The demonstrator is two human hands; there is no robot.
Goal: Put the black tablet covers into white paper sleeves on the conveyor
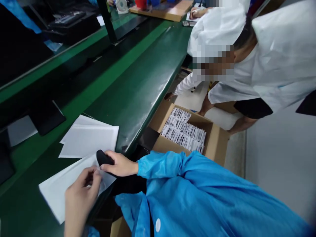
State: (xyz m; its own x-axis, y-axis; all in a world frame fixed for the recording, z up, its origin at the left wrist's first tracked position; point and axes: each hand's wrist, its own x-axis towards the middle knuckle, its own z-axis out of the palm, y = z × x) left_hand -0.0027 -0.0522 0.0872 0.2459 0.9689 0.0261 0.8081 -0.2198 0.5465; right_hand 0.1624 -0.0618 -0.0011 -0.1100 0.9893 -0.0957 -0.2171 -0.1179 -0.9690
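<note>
A white envelope-like sleeve [64,179] lies at the edge of the green work surface, below my two hands. My left hand [82,189] is closed, its thumb and fingers pinching the sleeve's open end. From the right, my right hand [120,163] grips a flat black object with a rounded corner [105,158]. That object sits at the mouth of the sleeve; how much of it is inside, I cannot tell. Just beyond lie more white sleeves [91,138], overlapping one another.
A cardboard box [219,141] packed with upright white-and-black flat pieces [184,130] stands beside the green bench [133,79]. A co-worker in white [278,59] bends over behind it. Black flat items [46,117] lie at the left; a dark post [107,23] rises at the back.
</note>
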